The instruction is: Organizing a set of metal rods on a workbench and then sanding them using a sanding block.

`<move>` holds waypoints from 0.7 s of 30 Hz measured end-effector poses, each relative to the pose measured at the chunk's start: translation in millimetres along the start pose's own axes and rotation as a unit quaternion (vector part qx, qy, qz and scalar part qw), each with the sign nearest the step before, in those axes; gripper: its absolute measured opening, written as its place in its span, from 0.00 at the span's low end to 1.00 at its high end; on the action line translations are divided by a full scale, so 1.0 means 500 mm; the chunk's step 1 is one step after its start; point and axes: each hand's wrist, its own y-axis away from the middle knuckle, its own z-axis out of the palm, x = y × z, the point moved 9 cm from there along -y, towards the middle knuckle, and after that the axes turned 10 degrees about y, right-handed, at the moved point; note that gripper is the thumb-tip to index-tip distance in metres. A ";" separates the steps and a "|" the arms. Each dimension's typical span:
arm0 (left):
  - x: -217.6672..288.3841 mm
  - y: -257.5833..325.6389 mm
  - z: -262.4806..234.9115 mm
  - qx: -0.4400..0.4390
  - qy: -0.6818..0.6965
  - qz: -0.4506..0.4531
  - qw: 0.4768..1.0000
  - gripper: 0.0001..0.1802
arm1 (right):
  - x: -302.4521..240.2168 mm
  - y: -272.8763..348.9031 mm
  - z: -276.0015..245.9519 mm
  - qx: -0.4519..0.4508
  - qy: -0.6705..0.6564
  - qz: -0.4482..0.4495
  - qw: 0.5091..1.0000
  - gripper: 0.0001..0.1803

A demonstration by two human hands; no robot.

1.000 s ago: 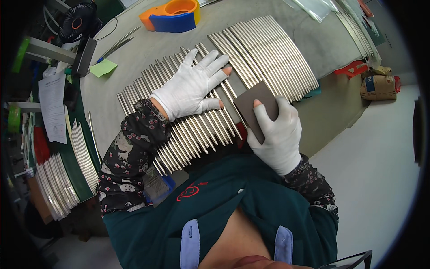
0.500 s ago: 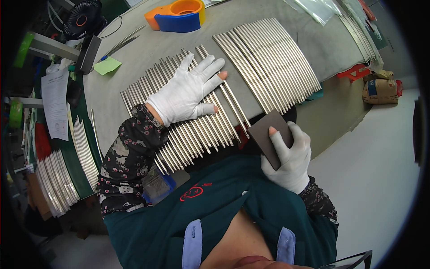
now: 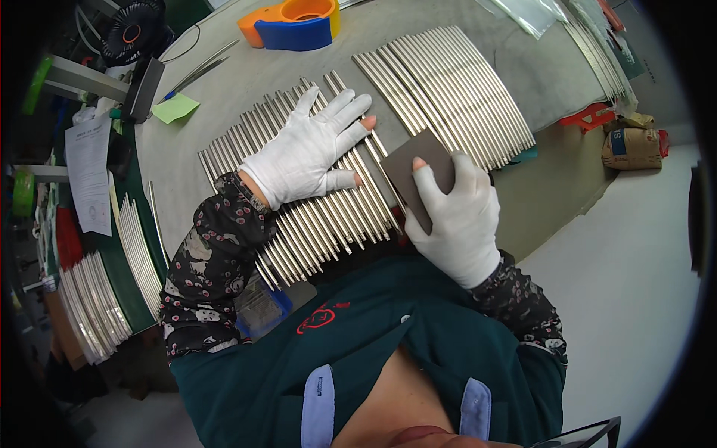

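Note:
My left hand, in a white glove with bare thumb and fingertip showing, lies flat with fingers spread over a row of slim silver metal rods. A flat dark brown sanding block is in my right hand, also gloved, with the thumb on its upper face. The block lies over the gap right of that row, covering part of the rods at the row's right edge. Whether it touches them I cannot tell. A second row of silver rods, packed closer together, lies to the right.
The rods lie on a grey table. At its far side stands an orange and blue tape dispenser. Tweezers and a green note lie far left. More rods stand at left. Plastic bags lie far right.
My right hand has carried the sanding block up and left, from the table's near edge to over the rods beside my left hand. The left hand has stayed nearly still.

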 end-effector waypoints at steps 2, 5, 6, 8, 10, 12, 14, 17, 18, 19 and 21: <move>-0.004 0.000 0.001 0.012 0.000 0.006 1.000 0.49 | 0.001 0.008 0.003 -0.019 0.005 -0.005 1.000 0.30; 0.002 0.000 0.004 -0.007 -0.002 -0.005 1.000 0.48 | 0.026 0.088 -0.030 -0.022 -0.017 -0.022 0.999 0.32; 0.002 0.002 0.005 -0.006 -0.001 -0.007 1.000 0.48 | 0.037 0.116 -0.038 -0.013 -0.042 -0.011 0.999 0.34; 0.002 0.004 0.001 0.010 0.008 0.002 1.000 0.48 | 0.049 0.125 -0.053 0.000 -0.046 0.011 0.999 0.35; 0.002 0.008 0.001 0.005 0.005 0.006 1.000 0.48 | 0.048 0.121 -0.052 0.016 -0.060 0.024 0.998 0.35; 0.003 0.013 0.001 0.000 0.002 0.005 1.000 0.48 | 0.048 0.118 -0.050 0.033 -0.076 0.034 0.996 0.35; 0.009 0.019 -0.015 0.032 0.004 0.002 0.999 0.44 | 0.045 0.118 -0.038 0.012 -0.080 0.035 0.996 0.36; 0.011 0.024 -0.018 0.039 0.008 0.001 0.999 0.44 | 0.041 0.116 -0.029 0.018 -0.081 0.029 0.996 0.35; 0.011 0.025 -0.020 0.037 0.009 0.001 0.999 0.44 | 0.037 0.108 -0.027 0.017 -0.082 0.030 0.996 0.35; 0.010 0.026 -0.023 0.035 0.017 -0.002 0.999 0.43 | 0.027 0.093 -0.022 0.010 -0.070 0.025 0.997 0.34; 0.012 0.028 -0.022 0.028 0.026 -0.003 0.999 0.43 | 0.013 0.047 -0.007 0.015 -0.059 0.024 0.998 0.32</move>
